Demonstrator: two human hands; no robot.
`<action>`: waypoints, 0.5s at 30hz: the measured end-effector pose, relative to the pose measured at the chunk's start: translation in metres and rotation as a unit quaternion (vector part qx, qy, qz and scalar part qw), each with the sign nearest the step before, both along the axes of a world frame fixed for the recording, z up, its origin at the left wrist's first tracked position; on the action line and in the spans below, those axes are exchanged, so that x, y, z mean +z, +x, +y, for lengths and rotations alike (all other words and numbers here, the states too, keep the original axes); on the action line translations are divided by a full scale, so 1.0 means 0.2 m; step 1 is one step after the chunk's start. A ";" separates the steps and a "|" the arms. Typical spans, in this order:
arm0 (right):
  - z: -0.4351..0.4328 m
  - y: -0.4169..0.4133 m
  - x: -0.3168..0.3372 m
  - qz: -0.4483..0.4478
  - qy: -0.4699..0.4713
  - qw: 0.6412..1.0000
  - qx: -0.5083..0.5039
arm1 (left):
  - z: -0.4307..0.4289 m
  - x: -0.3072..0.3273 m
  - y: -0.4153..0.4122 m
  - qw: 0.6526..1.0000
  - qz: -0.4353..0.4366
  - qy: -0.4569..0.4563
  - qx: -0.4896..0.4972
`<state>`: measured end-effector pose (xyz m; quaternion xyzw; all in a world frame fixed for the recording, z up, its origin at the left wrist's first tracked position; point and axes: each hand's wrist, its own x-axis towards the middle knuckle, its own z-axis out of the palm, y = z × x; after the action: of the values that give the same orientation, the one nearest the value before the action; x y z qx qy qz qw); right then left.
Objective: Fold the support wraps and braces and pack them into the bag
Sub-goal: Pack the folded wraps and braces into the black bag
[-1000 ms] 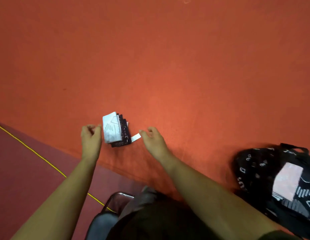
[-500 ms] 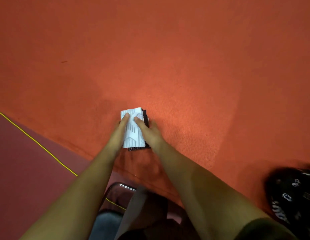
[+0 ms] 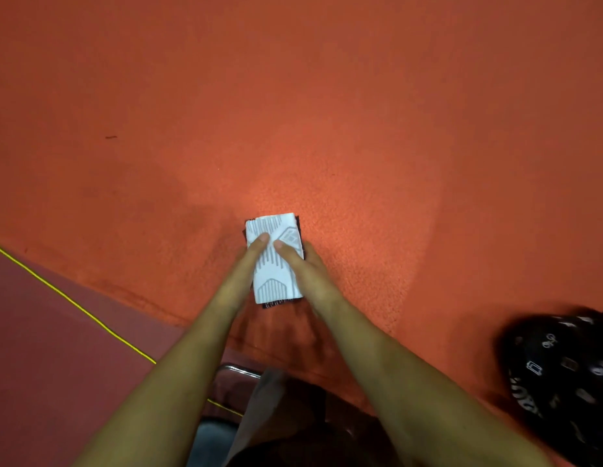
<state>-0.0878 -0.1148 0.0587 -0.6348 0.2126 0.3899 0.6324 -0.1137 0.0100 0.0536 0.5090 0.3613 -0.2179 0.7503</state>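
A folded support wrap (image 3: 273, 279), white with grey lines on top and black layers beneath, lies flat on the orange table (image 3: 327, 129) near its front edge. My left hand (image 3: 241, 271) lies along the wrap's left side with straight fingers pressing its top. My right hand (image 3: 305, 271) lies along the right side, fingers straight, pressing down beside the left fingertips. The black bag (image 3: 563, 379) with white printed icons sits at the lower right, partly cut off by the frame edge.
The table's front edge runs diagonally from left to lower centre. Below it is a dark red floor (image 3: 57, 348) with a thin yellow line (image 3: 74, 303). A metal chair frame (image 3: 241, 370) shows below my arms.
One second ago the wrap stood half folded between my hands, with a white strap end pinched in the right. Now it lies flat, and both hands press on top of it.
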 end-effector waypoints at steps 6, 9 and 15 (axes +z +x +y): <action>-0.43 -0.03 0.32 -0.041 -0.028 0.993 -0.110 | -0.46 0.27 0.08 0.998 -0.034 0.035 -0.028; -0.72 -0.08 0.50 -0.068 -0.046 0.979 -0.189 | -0.77 0.54 0.13 0.996 -0.053 0.034 -0.057; -1.41 -0.26 0.80 -0.127 0.041 0.943 -0.305 | -1.40 0.84 0.04 0.959 -0.115 0.168 -0.200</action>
<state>-0.1395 -0.3970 0.2189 -0.5573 0.2974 0.1028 0.7683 -0.1052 -0.2697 0.2207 0.7110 0.1948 -0.2394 0.6319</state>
